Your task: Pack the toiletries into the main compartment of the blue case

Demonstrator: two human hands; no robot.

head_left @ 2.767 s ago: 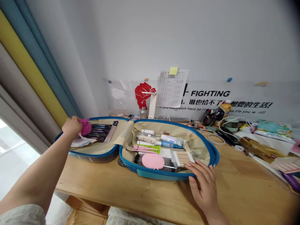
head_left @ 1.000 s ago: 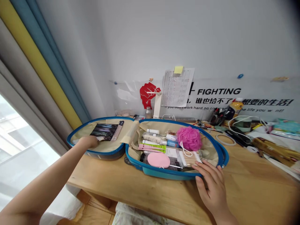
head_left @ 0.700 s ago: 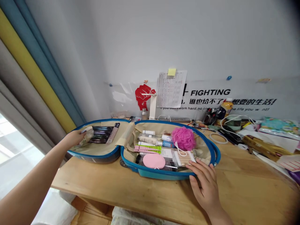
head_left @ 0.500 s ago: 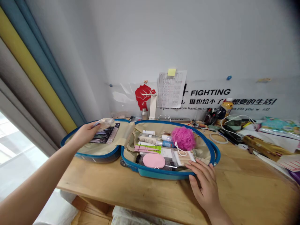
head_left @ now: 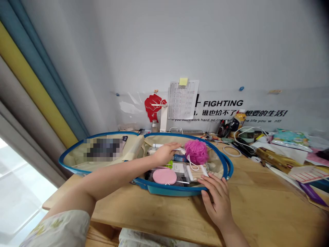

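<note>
Blue case [head_left: 169, 189] lies open on wooden table [head_left: 257, 206], both halves flat.

Left hand [head_left: 164, 153] is over the right half, fingers curled on a small pale packet [head_left: 180, 150] with only its edge showing. Just right of it is a pink bath pouf [head_left: 196, 151]. A blue bottle [head_left: 180, 158] lies under the hand.

Right hand [head_left: 217, 200] lies flat and spread on the table, fingertips at the case's front rim beside the cotton swab box [head_left: 196, 172]. The hands are apart.

A pink round puff [head_left: 164, 176] crowds the near side. The forearm crosses the case's middle and hides the tubes there. Cables and bottles clutter the table on the right.
</note>
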